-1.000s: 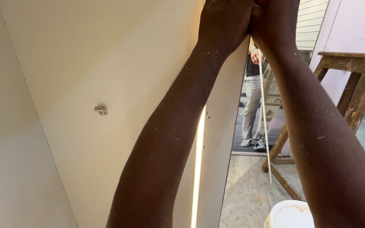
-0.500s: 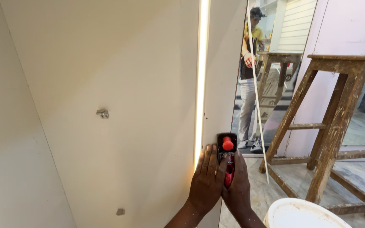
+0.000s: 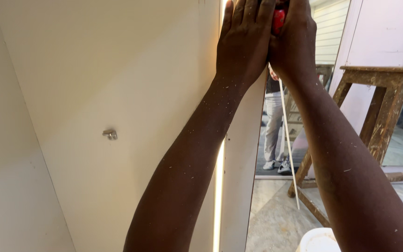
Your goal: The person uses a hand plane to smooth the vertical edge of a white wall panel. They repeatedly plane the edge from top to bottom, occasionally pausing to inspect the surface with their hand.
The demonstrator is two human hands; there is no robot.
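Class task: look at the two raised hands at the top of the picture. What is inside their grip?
Between the left hand and right hand only a patch of a red tool shows. The fingers cover the rest, so its shape stays hidden.

Cream panel (image 3: 117,70): face bare left of its edge save one metal peg (image 3: 110,135). Right of panel: open doorway, obstructed by wooden trestle (image 3: 383,93), thin white rod (image 3: 289,149), white bucket (image 3: 318,240), standing person (image 3: 274,126).

This looks like a home under renovation or a carpentry site. A bare white cabinet panel (image 3: 94,84) with a metal shelf peg (image 3: 110,135) stands unfinished, a paint-spattered wooden trestle (image 3: 388,102) stands on the dusty stone floor (image 3: 276,214), and a white bucket (image 3: 320,240) sits below.
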